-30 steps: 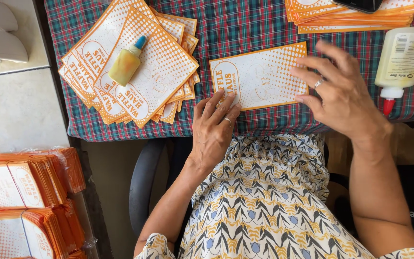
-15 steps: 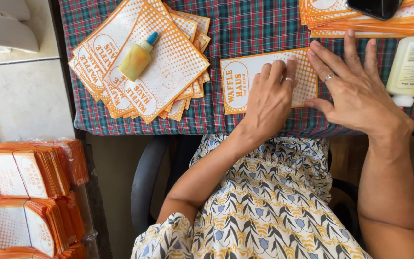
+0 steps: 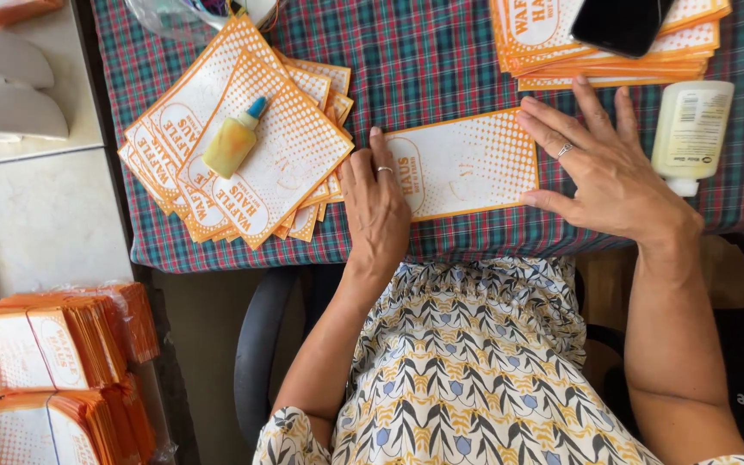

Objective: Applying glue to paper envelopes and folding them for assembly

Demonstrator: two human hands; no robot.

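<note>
Plaid red-and-green cloth (image 3: 441, 52) is spread over the table, and near its front edge a flat white paper sleeve with orange dotted print (image 3: 467, 164) is laid. The left hand (image 3: 376, 202) is pressed flat on the sleeve's left end, fingers together and nothing gripped. The right hand (image 3: 600, 168) is spread wide, fingers apart, its fingertips resting on the sleeve's right end. Bare cloth is left between the sleeve and a fanned pile of matching orange-and-white sleeves (image 3: 243, 146), on which a small yellow glue bottle with a blue tip (image 3: 234, 138) is lain. A white plastic glue bottle (image 3: 691, 133) is seen just right of the right hand. A stack of sleeves (image 3: 544, 43) and a black phone (image 3: 622, 24) are cut off by the top edge.
</note>
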